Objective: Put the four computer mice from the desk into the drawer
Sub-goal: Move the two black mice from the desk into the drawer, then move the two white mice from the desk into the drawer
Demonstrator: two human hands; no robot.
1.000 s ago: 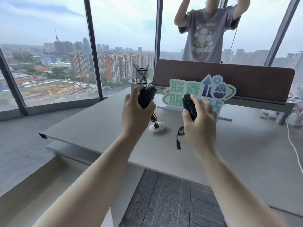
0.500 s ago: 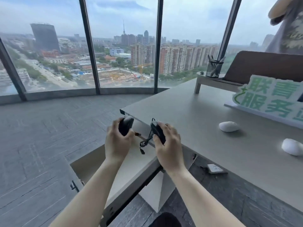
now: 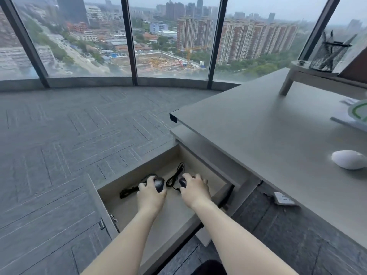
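The drawer [image 3: 127, 213] stands pulled open under the left end of the desk [image 3: 258, 135]. Both hands reach down into it. My left hand [image 3: 151, 195] is closed around a black wired mouse [image 3: 159, 184] that rests on or just above the drawer floor, its cable trailing left. My right hand [image 3: 195, 188] covers a second black wired mouse [image 3: 182, 182], whose cable loops toward the drawer's back. One white mouse [image 3: 350, 159] lies on the desk top at the right edge of view.
A green-and-white sign [image 3: 355, 114] sits at the desk's far right, a mesh pen holder [image 3: 327, 56] on a raised shelf behind it. A white power strip [image 3: 283, 199] lies on the floor under the desk. Carpeted floor spreads left toward the windows.
Both hands have gone from above the desk corner down into the open drawer with the black mice. The view has turned further left and down, so the second white mouse has left the frame.
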